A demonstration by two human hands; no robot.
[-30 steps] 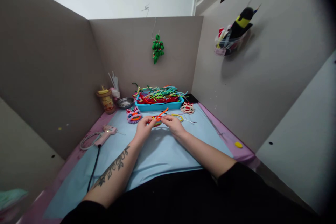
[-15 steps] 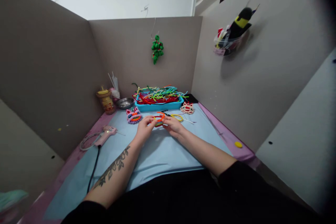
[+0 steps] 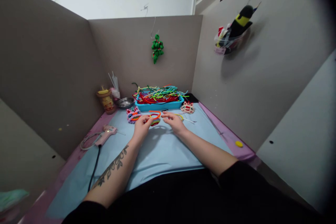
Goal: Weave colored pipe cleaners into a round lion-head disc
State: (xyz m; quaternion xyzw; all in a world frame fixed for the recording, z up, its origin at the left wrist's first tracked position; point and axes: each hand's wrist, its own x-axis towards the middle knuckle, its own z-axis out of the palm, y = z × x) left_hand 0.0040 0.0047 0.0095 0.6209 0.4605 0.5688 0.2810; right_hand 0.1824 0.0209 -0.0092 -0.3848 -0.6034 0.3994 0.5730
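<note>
My left hand [image 3: 141, 126] pinches a small multicoloured pipe-cleaner piece [image 3: 155, 120] with an orange pipe cleaner [image 3: 155, 113] curving over its top. My right hand [image 3: 174, 121] hovers just right of the piece, fingers loosely curled, its fingertips close to the orange end; whether they touch it is unclear. Both hands are above the light blue mat [image 3: 160, 154]. A finished pink lion-face figure [image 3: 132, 114] lies just left of my left hand. A yellow loop [image 3: 180, 116] lies behind my right hand.
A blue tray [image 3: 159, 104] heaped with coloured pipe cleaners stands at the back. A red-and-white figure [image 3: 187, 107] lies beside it. A pink glue gun [image 3: 106, 132] with cord rests at left, near a metal bowl [image 3: 125, 103] and a yellow jar [image 3: 105, 99]. Grey partition walls enclose the desk.
The orange pipe cleaner has been bent from sticking up to arching over the piece. My right hand has drawn slightly away to the right; the left hand has shifted a little left.
</note>
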